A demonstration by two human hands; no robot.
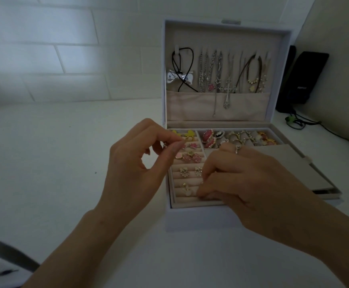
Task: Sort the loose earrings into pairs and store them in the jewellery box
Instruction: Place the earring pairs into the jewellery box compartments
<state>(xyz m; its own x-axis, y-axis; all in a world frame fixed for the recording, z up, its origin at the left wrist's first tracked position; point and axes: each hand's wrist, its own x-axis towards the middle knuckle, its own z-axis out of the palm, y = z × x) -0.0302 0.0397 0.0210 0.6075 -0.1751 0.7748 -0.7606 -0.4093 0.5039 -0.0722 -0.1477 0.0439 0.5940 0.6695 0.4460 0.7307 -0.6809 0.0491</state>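
**Inspector:** Item one, the loose earring (166, 145). It is pinched between the thumb and forefinger of the left hand (136, 161) and held just above the back-left corner of the box. It is too small for me to record its design.

**Clerk:** And the box itself?

**Inspector:** The jewellery box (190, 219) stands open on the counter (65, 152) with its lid (217, 34) upright. The left compartment is lined with padded rolls (188, 180). The stored earrings (192, 157) sit in rows between them: yellow at the back, pink in the middle, pale flowers nearer the front.

**Clerk:** The other hand?

**Inspector:** The right hand (242, 179) lies over the front of the box, fingers curled, with the fingertips (202, 192) down against the front rolls. Whether it grips anything cannot be told, because the fingers hide that spot. One finger wears a band (237, 150).

**Clerk:** Surroundings?

**Inspector:** Rings (208, 138) fill the rear compartments. Necklaces (227, 80) hang inside the lid above a fabric pocket (190, 104). A grey panel (283, 163) lies tilted over the right side of the box. To the right, a black speaker (306, 77) stands at the wall, with cables (300, 121) trailing over the counter beside it. A tiled wall (45, 48) rises behind the counter.
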